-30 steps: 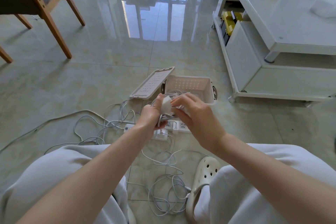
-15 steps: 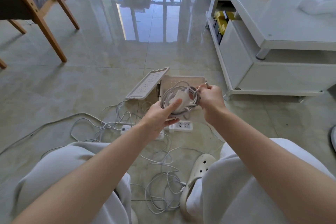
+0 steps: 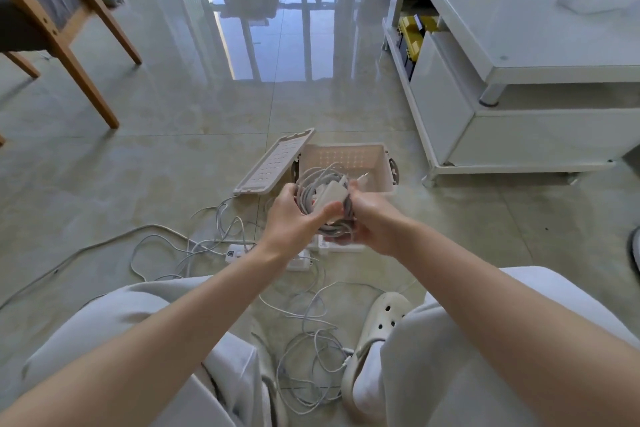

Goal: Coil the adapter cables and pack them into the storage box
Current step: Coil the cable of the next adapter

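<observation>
The storage box [image 3: 378, 163] and its lid [image 3: 273, 166] are pale beige-white, each with a grid of small dots. The adapter [image 3: 331, 196] is white and its coiled cable [image 3: 306, 193] light grey, against a glossy floor [image 3: 173, 163] mottled grey-green and tan. The trousers [image 3: 104, 333] are pale grey, the clog [image 3: 384, 315] cream, the chair frame [image 3: 98, 104] orange-brown.
</observation>
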Motion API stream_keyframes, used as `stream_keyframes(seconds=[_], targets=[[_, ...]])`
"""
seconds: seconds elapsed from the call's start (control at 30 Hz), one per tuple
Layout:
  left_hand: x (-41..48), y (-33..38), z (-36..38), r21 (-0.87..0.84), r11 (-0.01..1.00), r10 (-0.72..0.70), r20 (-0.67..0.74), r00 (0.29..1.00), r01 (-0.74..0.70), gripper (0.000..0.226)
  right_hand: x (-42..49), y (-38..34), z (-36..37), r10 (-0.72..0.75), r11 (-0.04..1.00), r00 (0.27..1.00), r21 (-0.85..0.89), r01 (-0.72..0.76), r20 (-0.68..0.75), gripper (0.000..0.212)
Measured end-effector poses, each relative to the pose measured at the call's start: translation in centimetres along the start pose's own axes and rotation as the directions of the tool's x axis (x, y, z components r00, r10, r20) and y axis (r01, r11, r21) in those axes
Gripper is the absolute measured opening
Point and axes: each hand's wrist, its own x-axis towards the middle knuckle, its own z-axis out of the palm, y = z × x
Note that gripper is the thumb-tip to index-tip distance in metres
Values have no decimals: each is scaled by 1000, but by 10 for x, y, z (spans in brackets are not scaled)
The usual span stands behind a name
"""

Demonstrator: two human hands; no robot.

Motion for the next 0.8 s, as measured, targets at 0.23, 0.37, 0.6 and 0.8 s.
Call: stream_keyframes(seconds=[0.23, 0.37, 0.6, 0.8], targets=[[33, 1, -6, 284, 957, 28, 75, 997, -49, 48, 33, -13, -10, -90, 994, 918, -19, 105, 386, 63], [60, 2, 0, 420, 896, 50, 223, 973, -143, 36, 57, -32, -25, -67, 967, 895, -193, 168, 440, 57], [126, -26, 10, 568, 672, 296, 382, 875, -475, 32, 125, -39, -38, -159, 965, 956, -167, 203, 245, 66], [172, -71, 41, 675, 565, 318, 353, 880, -474, 54, 202, -25, -58, -184, 951, 982, -263, 165, -50, 79]])
